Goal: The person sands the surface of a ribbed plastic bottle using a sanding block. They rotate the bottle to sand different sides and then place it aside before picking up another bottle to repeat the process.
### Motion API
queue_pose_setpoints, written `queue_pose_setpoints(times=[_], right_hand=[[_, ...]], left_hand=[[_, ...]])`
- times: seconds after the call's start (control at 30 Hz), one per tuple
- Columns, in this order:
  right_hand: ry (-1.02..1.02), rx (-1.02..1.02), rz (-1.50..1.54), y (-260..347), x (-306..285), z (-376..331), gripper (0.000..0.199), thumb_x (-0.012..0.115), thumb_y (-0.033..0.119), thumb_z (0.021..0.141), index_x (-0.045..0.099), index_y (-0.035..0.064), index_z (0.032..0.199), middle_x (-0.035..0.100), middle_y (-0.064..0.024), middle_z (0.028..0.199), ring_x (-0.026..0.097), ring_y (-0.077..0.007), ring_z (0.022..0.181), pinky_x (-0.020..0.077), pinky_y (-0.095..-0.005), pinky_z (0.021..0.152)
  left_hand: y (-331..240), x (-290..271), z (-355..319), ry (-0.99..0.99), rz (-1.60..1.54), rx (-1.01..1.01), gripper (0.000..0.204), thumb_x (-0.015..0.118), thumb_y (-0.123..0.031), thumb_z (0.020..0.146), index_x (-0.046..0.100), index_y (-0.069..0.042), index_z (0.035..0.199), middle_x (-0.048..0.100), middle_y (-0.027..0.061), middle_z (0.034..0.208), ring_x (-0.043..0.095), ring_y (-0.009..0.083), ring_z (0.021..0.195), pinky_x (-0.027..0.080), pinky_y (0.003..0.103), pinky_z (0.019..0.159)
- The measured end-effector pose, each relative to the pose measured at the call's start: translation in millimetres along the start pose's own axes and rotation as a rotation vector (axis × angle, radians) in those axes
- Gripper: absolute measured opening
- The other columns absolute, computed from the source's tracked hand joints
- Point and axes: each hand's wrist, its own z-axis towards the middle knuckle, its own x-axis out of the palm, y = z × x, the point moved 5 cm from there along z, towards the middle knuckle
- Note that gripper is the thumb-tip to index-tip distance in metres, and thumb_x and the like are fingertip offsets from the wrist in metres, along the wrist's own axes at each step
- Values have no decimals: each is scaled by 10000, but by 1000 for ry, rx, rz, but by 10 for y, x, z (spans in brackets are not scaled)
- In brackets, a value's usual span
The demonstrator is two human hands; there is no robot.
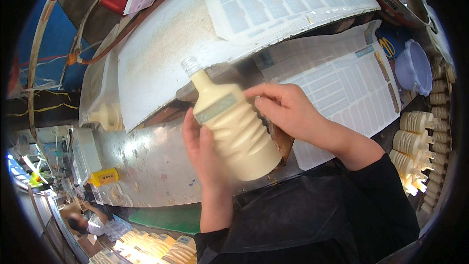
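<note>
Far left: a yellow box-shaped item [103, 176] sits at the edge of the metal worktop [146, 166]. Above it a pale jug-like container [100, 100] stands against the left end of a white board [161, 54], whose surface is dusted with tan powder. A red tool handle [111, 0] lies beyond the board, well apart from the work.

Lower left: a batch of cream bottles with labels [156, 247] is packed together below the worktop edge; another person [80, 222] is partly visible beside them.

Centre: the left hand [202, 149] wraps around the back of the cream ribbed bottle [234, 124], fingers closed on its body from the left side. The bottle is uncapped, its clear threaded neck pointing up and left, tilted, held above the worktop and in front of the board's lower edge. A grey-green label band crosses its shoulder.

Right of centre: the right hand [283, 107] presses its fingertips on the bottle's upper right side near the label band; the grip is closed against the bottle.

Right: a label sheet [342, 83] lies flat directly behind the right hand. A second label sheet [273, 0] rests on the board. A lilac plastic tub [414, 66] stands further right, and rows of cream capped bottles [415, 142] lie stacked at the far right.
</note>
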Motion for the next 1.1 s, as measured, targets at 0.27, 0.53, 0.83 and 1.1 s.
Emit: queue_pose_setpoints(times=[0.27, 0.53, 0.83, 1.1], right_hand=[[107, 50, -13, -2, 89, 334, 321, 684, 213, 982, 579, 5, 1203, 598, 17, 794, 554, -31, 735, 452, -209, 643], [79, 109, -65, -18, 156, 410, 273, 701, 212, 977, 553, 29, 1113, 578, 30, 743, 528, -20, 660, 417, -203, 561], [78, 131, -41, -32, 162, 405, 265, 694, 215, 986, 551, 39, 1123, 583, 34, 744, 531, -18, 665, 425, -196, 575], [109, 133, 47, -11, 156, 389, 224, 671, 216, 1014, 560, 51, 1116, 585, 51, 762, 518, -6, 699, 423, -181, 622]], left_hand=[[104, -154, 246, 26, -126, -81, 415, 450, -250, 1111, 493, 26, 1419, 619, 151, 1322, 606, 242, 1219, 502, 405, 1047], [209, -162, 288, -7, -284, -133, 286, 543, -158, 1073, 560, 4, 1308, 668, 135, 1238, 670, 214, 1107, 571, 372, 975], [155, -133, 265, -6, -329, -179, 282, 566, -149, 1057, 578, 3, 1295, 667, 125, 1224, 659, 199, 1098, 554, 359, 975], [164, -123, 285, 26, -446, -203, 251, 615, -142, 1034, 620, -10, 1247, 672, 88, 1185, 639, 157, 1072, 535, 322, 960]])
